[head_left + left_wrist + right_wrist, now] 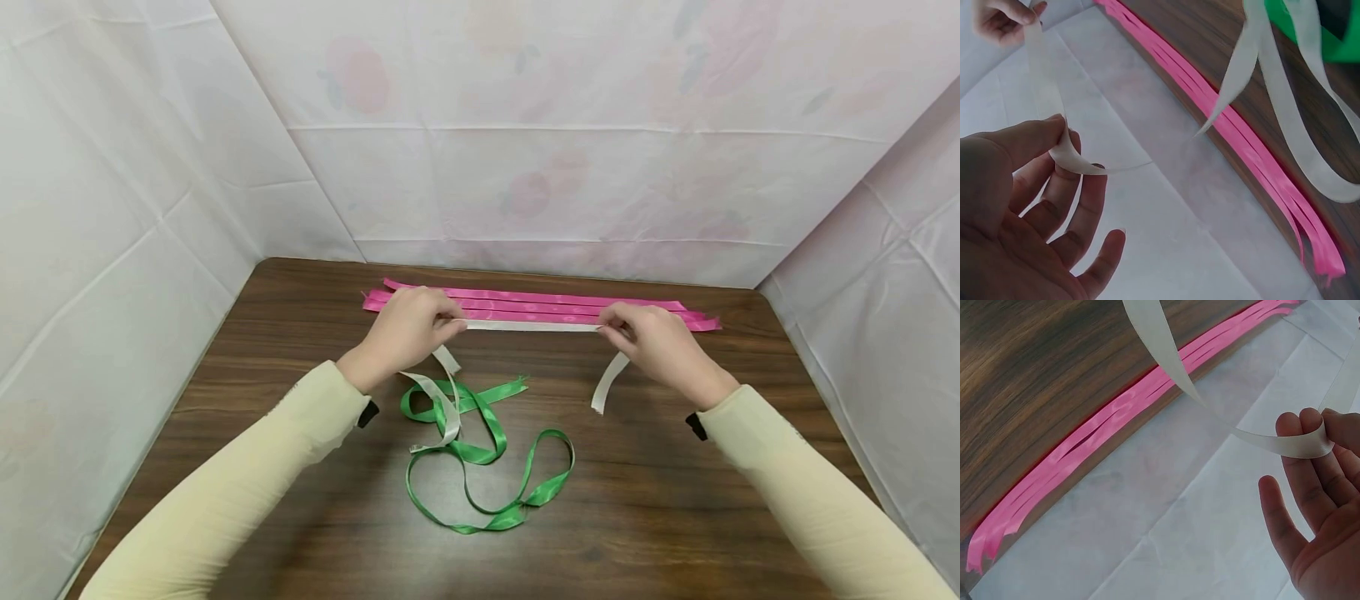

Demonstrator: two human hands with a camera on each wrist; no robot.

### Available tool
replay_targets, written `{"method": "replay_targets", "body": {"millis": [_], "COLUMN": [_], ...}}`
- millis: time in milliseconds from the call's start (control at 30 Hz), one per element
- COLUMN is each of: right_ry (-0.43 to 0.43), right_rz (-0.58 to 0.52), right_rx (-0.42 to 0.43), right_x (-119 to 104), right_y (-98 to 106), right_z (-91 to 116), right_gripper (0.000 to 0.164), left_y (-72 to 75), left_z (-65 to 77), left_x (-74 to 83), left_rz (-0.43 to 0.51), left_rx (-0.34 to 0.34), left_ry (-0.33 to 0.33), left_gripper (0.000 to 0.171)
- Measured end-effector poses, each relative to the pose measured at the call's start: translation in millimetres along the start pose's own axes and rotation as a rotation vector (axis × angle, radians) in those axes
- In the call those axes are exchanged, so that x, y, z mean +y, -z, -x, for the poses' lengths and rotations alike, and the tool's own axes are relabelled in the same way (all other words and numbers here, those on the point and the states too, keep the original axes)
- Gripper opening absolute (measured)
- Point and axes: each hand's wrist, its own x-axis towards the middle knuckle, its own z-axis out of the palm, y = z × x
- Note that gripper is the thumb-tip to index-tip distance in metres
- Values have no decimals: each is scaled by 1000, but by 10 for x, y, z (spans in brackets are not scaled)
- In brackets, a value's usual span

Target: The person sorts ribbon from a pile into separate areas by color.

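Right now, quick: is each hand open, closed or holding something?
Left hand: holding the white ribbon, pinched between thumb and fingers.
Right hand: holding the same white ribbon, also pinched.

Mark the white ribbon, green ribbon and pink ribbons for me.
White ribbon (532, 326), head view: the taut middle span.
Green ribbon (476, 455), head view: bottom of the upper loop.
Pink ribbons (532, 307), head view: middle strip, near its center.

Brown wood grain on tabletop (645, 492); pink on strips (532, 306) along its far edge; white ribbon (532, 327), green ribbon (480, 455).
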Motion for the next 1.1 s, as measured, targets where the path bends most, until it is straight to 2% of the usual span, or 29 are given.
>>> {"method": "replay_targets", "body": {"millis": [200, 333, 567, 767, 1100], "right_ry": [-25, -53, -139, -192, -262], "right_rz": [9, 0, 4, 9, -17], "right_rx": [17, -2, -9, 1, -69], "right_x": [98, 158, 312, 452, 660], "right_y": [35, 75, 131, 129, 89], "right_z": [46, 75, 123, 164, 236], "right_gripper": [6, 7, 8, 10, 20], "left_y": [68, 99, 133, 142, 99], "left_z": [42, 71, 100, 121, 152], "left_x": [-133, -230, -412, -589, -866], "left_rz": [5, 4, -26, -35, 43], "left_rx": [-6, -7, 10, 3, -29], "left_ry": [52, 84, 105, 154, 228], "left_gripper": [11, 12, 12, 13, 15]}}
